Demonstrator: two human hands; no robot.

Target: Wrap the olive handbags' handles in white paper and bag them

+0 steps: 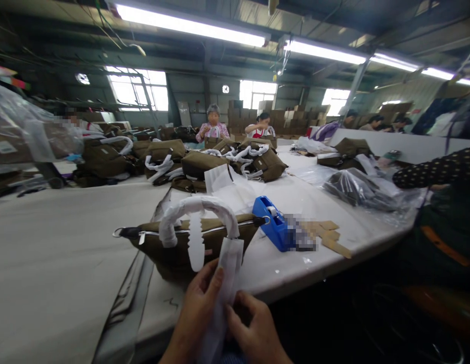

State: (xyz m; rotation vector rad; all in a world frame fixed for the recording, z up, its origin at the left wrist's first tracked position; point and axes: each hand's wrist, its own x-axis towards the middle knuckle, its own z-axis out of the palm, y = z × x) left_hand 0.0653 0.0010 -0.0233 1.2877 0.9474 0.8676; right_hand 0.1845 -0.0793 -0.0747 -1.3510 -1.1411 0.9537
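An olive-brown handbag (162,255) stands upright on the table before me, its silver zipper along the top. White wrapping covers its raised handle (199,205), and a notched white strip (196,242) hangs at the front. A long white wrapping sheet (231,263) runs from the handle's right end down towards me; whether a strap lies inside is hidden. My left hand (199,303) is closed around this sheet, thumb on top. Lower down, my right hand (253,326) pinches its right edge between thumb and fingers.
Right of the bag sits a blue tape dispenser (270,222) beside cardboard pieces (331,237). White sheets (238,189) lie behind it, then a pile of similar bags (208,162). Plastic-wrapped goods (356,187) and a person's dotted sleeve (435,169) are at right. Co-workers sit across the table.
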